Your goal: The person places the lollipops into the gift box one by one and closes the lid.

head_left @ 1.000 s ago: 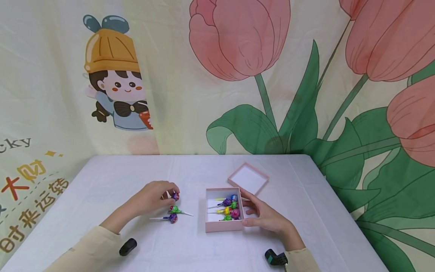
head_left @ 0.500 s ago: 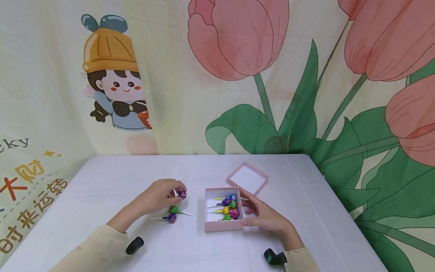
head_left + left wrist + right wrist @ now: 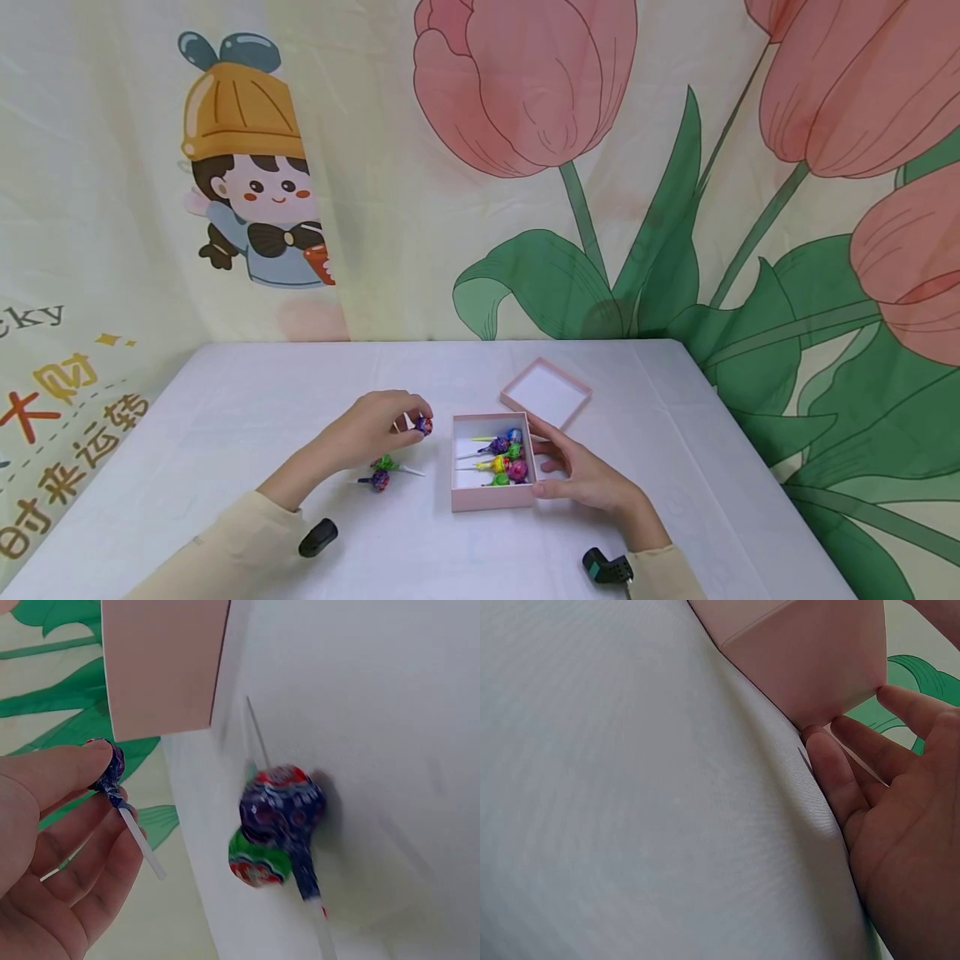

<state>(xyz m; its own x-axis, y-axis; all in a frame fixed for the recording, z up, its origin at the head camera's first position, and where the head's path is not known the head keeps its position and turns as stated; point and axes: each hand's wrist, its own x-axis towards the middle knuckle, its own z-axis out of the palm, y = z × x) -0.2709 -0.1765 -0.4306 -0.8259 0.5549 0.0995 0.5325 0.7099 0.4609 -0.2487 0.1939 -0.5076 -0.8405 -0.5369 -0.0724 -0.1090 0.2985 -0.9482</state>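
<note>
My left hand [image 3: 381, 425] pinches a lollipop with a dark blue and red wrapper [image 3: 423, 426], above the table and left of the box. In the left wrist view its white stick [image 3: 142, 844] points down. Just below that hand lie a green-wrapped lollipop [image 3: 385, 463] and a second dark blue one [image 3: 281, 810]. The open pink box [image 3: 491, 499] holds several lollipops [image 3: 501, 463] in yellow, green, purple, blue and pink wrappers. My right hand [image 3: 596, 475] rests against the box's right side. Its fairly straight fingertips touch the box wall [image 3: 817, 667] in the right wrist view.
Behind the box lies the pink box lid [image 3: 547, 393], white inside face up. A white cloth covers the table [image 3: 420, 550]. A printed curtain with tulips [image 3: 525, 92] hangs behind it. Black wrist cameras [image 3: 318, 538] sit near both sleeves.
My left hand has moved right and slightly away from me with the lollipop, coming nearer the box. The right hand and the box have stayed in place.
</note>
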